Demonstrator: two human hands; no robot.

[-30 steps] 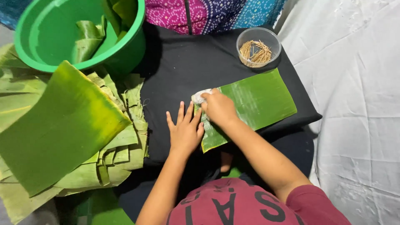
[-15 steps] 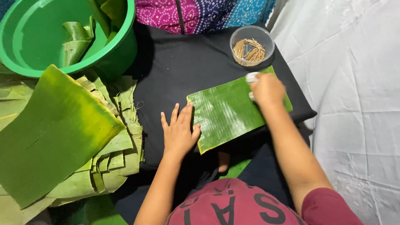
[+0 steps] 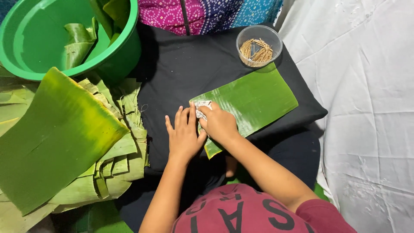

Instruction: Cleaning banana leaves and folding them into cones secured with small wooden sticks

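Half a second ago the right hand (image 3: 219, 124) was at the leaf's (image 3: 252, 101) far corner by the tub (image 3: 259, 45) of sticks; it has come back to the near-left end, beside the left hand (image 3: 184, 136); the cloth (image 3: 201, 108) is mostly hidden under the right fingers, which are curled shut on it and press it to the leaf; the left hand lies flat, fingers spread, on the black cloth (image 3: 181, 69) at the leaf's edge; the leaf lies there, between tub and hands.

Green basin (image 3: 30, 47) of leaf strips, stacked banana leaves (image 3: 60, 142), clear cup of sticks (image 3: 258, 46).
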